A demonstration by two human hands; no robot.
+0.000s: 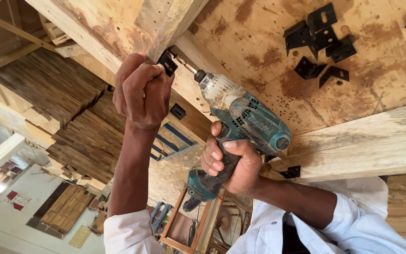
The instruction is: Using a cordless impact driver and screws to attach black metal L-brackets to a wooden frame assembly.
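The left hand (142,89) is pinching a small black metal bracket (167,62) against a wooden beam (165,23), while the right hand (233,162) is clenching the handle of a teal cordless drill (240,122), its bit meeting the bracket. The bracket looks stiff and light; the drill is probably heavier, best held by its grip. Spare brackets (320,42) are lying on the stained plywood board (377,84); stacked timber (66,113) is filling the workshop.

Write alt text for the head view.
The right hand aims a teal cordless impact driver at a black angle bracket that the left hand holds against a wooden beam. Spare black brackets lie on the plywood bench.
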